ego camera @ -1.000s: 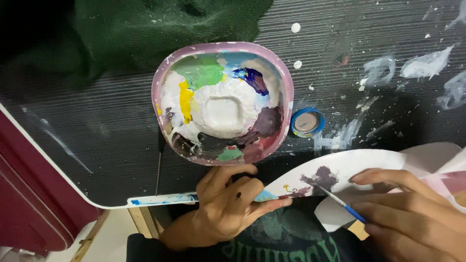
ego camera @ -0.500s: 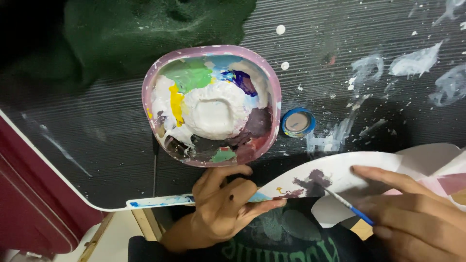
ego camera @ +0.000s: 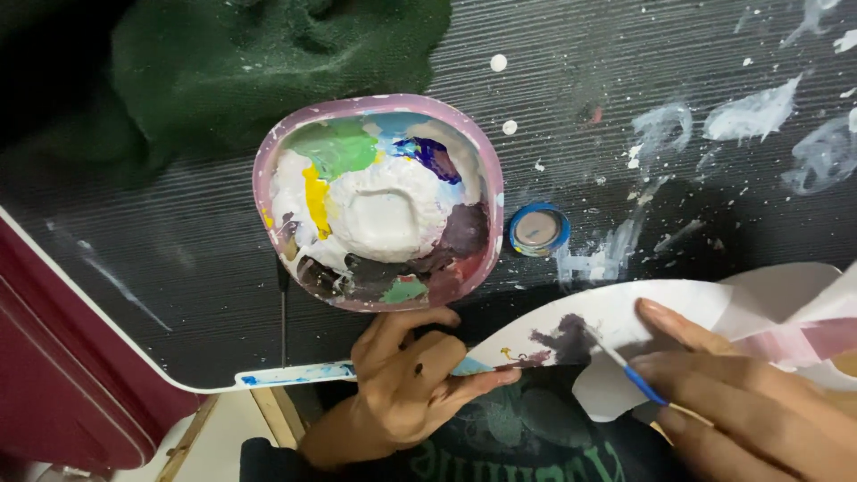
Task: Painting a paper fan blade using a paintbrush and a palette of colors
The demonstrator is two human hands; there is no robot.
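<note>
Right hand: my right hand (ego camera: pixel 759 411) has its fingers curled shut round a thin paintbrush (ego camera: pixel 638 379), gripped near the blue band of the handle; the fingertips also rest on the paper.
Brush tip: I see the bristle end touching the white curved paper (ego camera: pixel 678 308), right at a dark purple patch (ego camera: pixel 567 339) of paint.
Left hand: my left hand (ego camera: pixel 411 384) lies fairly flat, fingers loosely spread, not closed on anything; the thumb and forefinger press the left end of the paper down by its blue-smeared edge.
Paper: it curves from the near table edge on the left across to the right side of the view, partly over the table and partly over my lap.
Palette: a pink-rimmed bowl-shaped palette (ego camera: pixel 268 178) sits just beyond my left hand, holding white, green, yellow, blue and dark purple paint.
Small cap: a round blue-rimmed cap (ego camera: pixel 538 229) stands just to the right of the palette, apart from it.
Table: the dark ribbed table top (ego camera: pixel 178 268) carries white paint smears (ego camera: pixel 750 116) at the far right.
Cloth: a dark green cloth (ego camera: pixel 223 62) is bunched at the far left.
</note>
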